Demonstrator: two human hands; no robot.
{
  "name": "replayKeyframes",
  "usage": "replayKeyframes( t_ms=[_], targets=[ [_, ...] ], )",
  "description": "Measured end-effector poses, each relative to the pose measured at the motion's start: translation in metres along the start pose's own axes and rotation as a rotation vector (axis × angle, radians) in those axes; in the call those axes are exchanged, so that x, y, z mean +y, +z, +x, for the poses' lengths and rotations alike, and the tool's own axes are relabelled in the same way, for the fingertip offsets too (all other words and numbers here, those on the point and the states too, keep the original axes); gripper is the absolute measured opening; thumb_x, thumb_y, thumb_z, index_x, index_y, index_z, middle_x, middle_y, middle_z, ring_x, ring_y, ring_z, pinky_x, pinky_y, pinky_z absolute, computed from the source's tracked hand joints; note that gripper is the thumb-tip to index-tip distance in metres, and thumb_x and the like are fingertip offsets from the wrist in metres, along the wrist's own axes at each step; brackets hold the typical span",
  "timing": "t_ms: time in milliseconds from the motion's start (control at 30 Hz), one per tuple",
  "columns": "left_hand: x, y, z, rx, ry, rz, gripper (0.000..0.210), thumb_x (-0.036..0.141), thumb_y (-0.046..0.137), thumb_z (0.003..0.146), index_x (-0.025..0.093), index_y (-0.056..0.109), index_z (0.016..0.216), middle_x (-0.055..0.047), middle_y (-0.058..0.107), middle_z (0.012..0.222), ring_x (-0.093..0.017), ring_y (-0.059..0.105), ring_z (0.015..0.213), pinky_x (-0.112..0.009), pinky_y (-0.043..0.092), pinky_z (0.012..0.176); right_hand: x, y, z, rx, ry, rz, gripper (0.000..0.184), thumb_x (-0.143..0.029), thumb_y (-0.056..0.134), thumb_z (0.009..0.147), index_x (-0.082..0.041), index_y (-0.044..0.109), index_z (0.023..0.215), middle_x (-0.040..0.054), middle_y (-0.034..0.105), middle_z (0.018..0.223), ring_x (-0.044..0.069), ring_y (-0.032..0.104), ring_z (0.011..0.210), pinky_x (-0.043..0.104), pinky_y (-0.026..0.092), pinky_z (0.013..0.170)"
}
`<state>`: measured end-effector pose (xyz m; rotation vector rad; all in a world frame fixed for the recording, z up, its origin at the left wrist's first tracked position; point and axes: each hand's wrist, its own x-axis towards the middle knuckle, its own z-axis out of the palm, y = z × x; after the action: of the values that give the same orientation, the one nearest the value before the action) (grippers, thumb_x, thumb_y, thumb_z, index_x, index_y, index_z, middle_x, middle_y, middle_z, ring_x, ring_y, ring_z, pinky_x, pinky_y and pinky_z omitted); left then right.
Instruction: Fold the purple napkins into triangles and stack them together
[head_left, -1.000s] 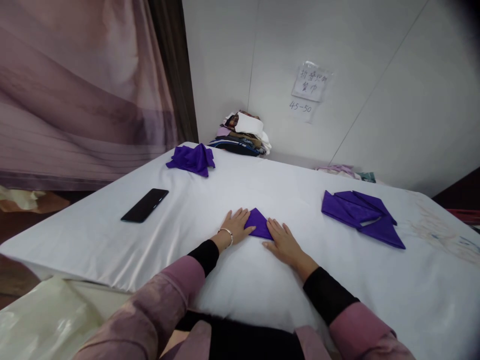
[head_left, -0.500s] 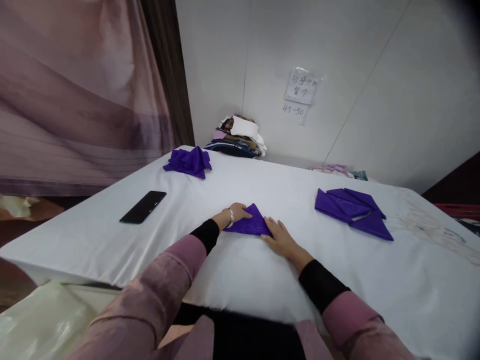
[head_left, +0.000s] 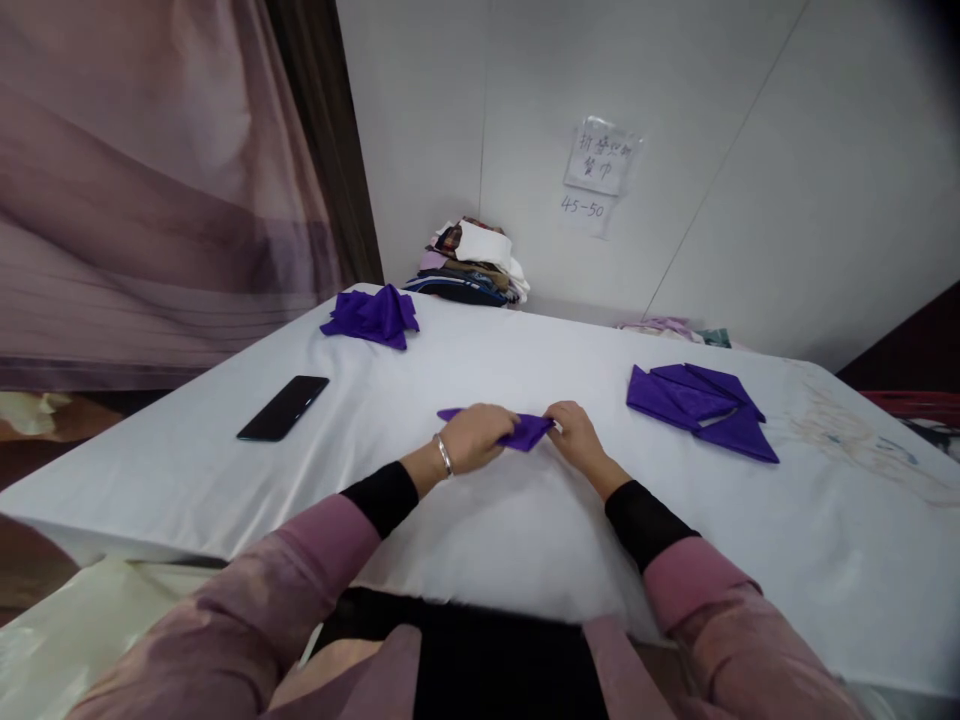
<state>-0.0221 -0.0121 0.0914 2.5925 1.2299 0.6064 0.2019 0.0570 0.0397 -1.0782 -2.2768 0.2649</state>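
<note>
Mid-table, toward the near edge: a folded purple cloth (head_left: 529, 433) sits between both hands above the white-covered table (head_left: 495, 360); its pointed tip sticks out at 9 o'clock, past the left hand.
Left hand (head_left: 478, 436): fingers curl over the cloth and grip it; a silver bracelet (head_left: 443, 455) rings the wrist.
Right hand (head_left: 574, 434): thumb and fingers pinch the cloth's right corner, at 3 o'clock.
Phone (head_left: 283, 408): flat at 9 o'clock from the held cloth, well apart, near the table's left edge.
Purple bundle (head_left: 373, 317): at 10 o'clock, close to the far-left corner.
Folded purple piece (head_left: 694, 400): at 3 o'clock, white covering showing between it and the right hand.
Far edge: at 12 o'clock; a clothes stack (head_left: 472, 265) rises by the wall at 11.
Near edge: at 6 o'clock, just beside the person's body.
Room: white surface stretches widest toward 12 and 5 o'clock.
</note>
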Motion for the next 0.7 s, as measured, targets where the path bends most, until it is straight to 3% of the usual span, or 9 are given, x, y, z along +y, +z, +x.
replayKeyframes(
  t_ms=[100, 233, 367, 533, 600, 700],
  targets=[
    [0.011, 0.035, -0.022, -0.113, 0.139, 0.05, 0.02, 0.012, 0.047, 0.076, 0.022, 0.056, 0.091, -0.007, 0.057, 0.121, -0.021, 0.05, 0.113, -0.039, 0.036, 0.096, 0.005, 0.004, -0.017, -0.123, -0.08, -0.155, 0.023, -0.013, 0.046, 0.081, -0.019, 0.066, 0.093, 0.0087, 0.061, 0.096, 0.023, 0.05, 0.095, 0.037, 0.039, 0.085],
    [0.018, 0.062, -0.039, -0.131, 0.187, 0.025, 0.024, 0.01, 0.051, 0.07, 0.02, 0.054, 0.092, -0.009, 0.054, 0.124, -0.023, 0.047, 0.117, -0.041, 0.032, 0.101, 0.011, 0.009, -0.032, -0.161, -0.082, -0.16, 0.028, -0.016, 0.041, 0.086, -0.019, 0.065, 0.099, 0.0089, 0.061, 0.099, 0.022, 0.049, 0.094, 0.036, 0.04, 0.085],
    [0.018, 0.063, -0.042, -0.164, 0.169, -0.018, 0.027, 0.014, 0.054, 0.067, 0.019, 0.053, 0.093, -0.011, 0.052, 0.126, -0.025, 0.044, 0.12, -0.042, 0.031, 0.103, 0.02, 0.008, -0.035, -0.144, -0.029, -0.077, 0.026, -0.02, 0.043, 0.086, -0.019, 0.066, 0.099, 0.0079, 0.061, 0.102, 0.021, 0.05, 0.097, 0.036, 0.041, 0.087],
    [0.018, 0.061, -0.044, -0.131, 0.179, -0.045, 0.024, 0.02, 0.057, 0.069, 0.019, 0.052, 0.093, -0.011, 0.051, 0.126, -0.026, 0.042, 0.12, -0.041, 0.032, 0.102, 0.012, 0.003, -0.037, 0.006, 0.176, -0.006, 0.032, -0.024, 0.038, 0.087, -0.018, 0.062, 0.107, 0.0079, 0.061, 0.11, 0.02, 0.051, 0.105, 0.038, 0.04, 0.094],
    [0.019, 0.061, -0.045, -0.117, 0.183, -0.056, 0.023, 0.028, 0.059, 0.072, 0.019, 0.052, 0.092, -0.012, 0.051, 0.125, -0.026, 0.043, 0.119, -0.042, 0.033, 0.101, -0.007, 0.003, -0.038, 0.005, 0.133, 0.016, 0.035, -0.029, 0.036, 0.089, -0.02, 0.058, 0.116, 0.008, 0.058, 0.118, 0.021, 0.048, 0.113, 0.04, 0.037, 0.098],
    [0.02, 0.062, -0.045, -0.117, 0.173, -0.058, 0.027, 0.04, 0.059, 0.075, 0.018, 0.053, 0.091, -0.013, 0.055, 0.117, -0.027, 0.047, 0.112, -0.045, 0.035, 0.098, -0.041, 0.006, -0.039, -0.138, -0.055, 0.041, 0.041, -0.039, 0.037, 0.091, -0.02, 0.051, 0.125, 0.0079, 0.049, 0.132, 0.022, 0.036, 0.127, 0.042, 0.029, 0.105]
  ],
)
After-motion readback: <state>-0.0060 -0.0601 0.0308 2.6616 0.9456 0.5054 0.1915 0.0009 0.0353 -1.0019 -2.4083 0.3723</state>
